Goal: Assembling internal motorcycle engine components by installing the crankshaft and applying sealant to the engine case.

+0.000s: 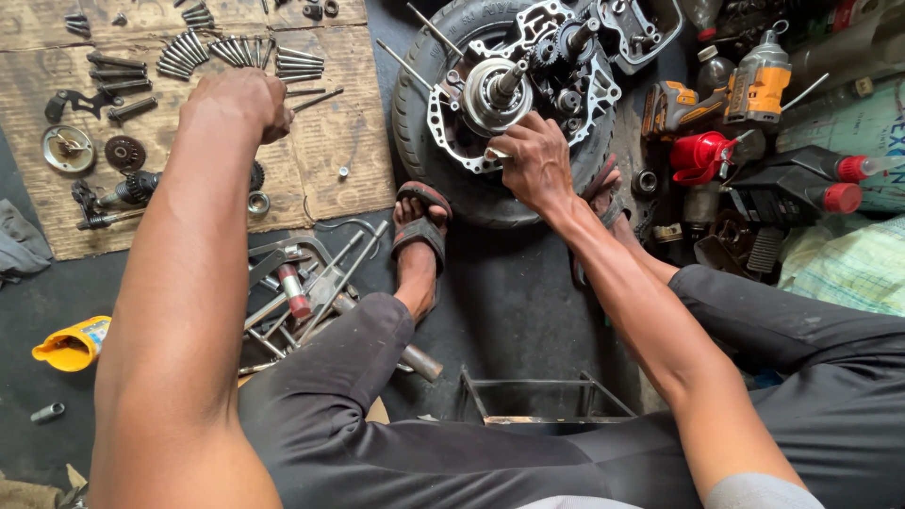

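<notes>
Mid-strip of the open metal engine case (528, 85) at top centre, the right hand (535, 162) pinches its edge while the left hand (240, 102), fisted, reaches the steel bolts (240, 52) at upper left, likely needing a careful pick.

Engine case (528, 85) lay on the tyre (452, 179), taken as landmark. Left of the tyre: cardboard sheet (330, 170) bearing rows of bolts (236, 52). Right of the tyre: cordless drill (726, 94) and capped bottles (830, 184). Before the tyre, nearer the person: metal frame (547, 401); before and left, loose tools (302, 292).
</notes>
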